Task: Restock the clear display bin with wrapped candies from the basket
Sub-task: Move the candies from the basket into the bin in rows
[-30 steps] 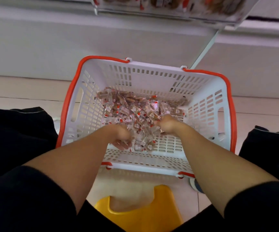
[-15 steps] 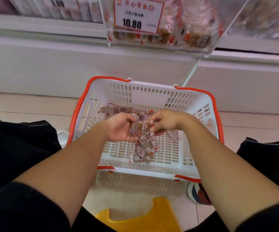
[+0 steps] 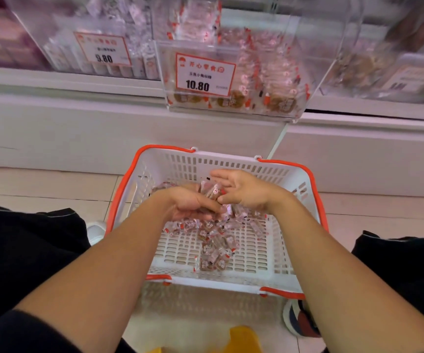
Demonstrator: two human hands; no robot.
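My two hands are cupped together above the white basket with the orange rim (image 3: pixel 231 163). A heap of wrapped candies (image 3: pixel 212 191) lies between them. My left hand (image 3: pixel 189 203) curls under and around the heap. My right hand (image 3: pixel 246 192) presses against its other side with its fingers stretched out. More wrapped candies (image 3: pixel 213 250) lie on the basket floor below. The clear display bin (image 3: pixel 261 72), with a price tag reading 10.80, hangs on the shelf above the basket and holds similar candies.
Another clear bin (image 3: pixel 98 47), tagged 9.80, hangs to the left, and a blurred one (image 3: pixel 384 62) to the right. A white shelf base (image 3: pixel 103 128) stands behind the basket. A yellow stool (image 3: pixel 241 340) sits below me, and shoes (image 3: pixel 300 319) rest on the tiled floor.
Both hands scooped candies from the pile and lifted them up off the basket floor. The view tilted upward, so the display bins came into sight.
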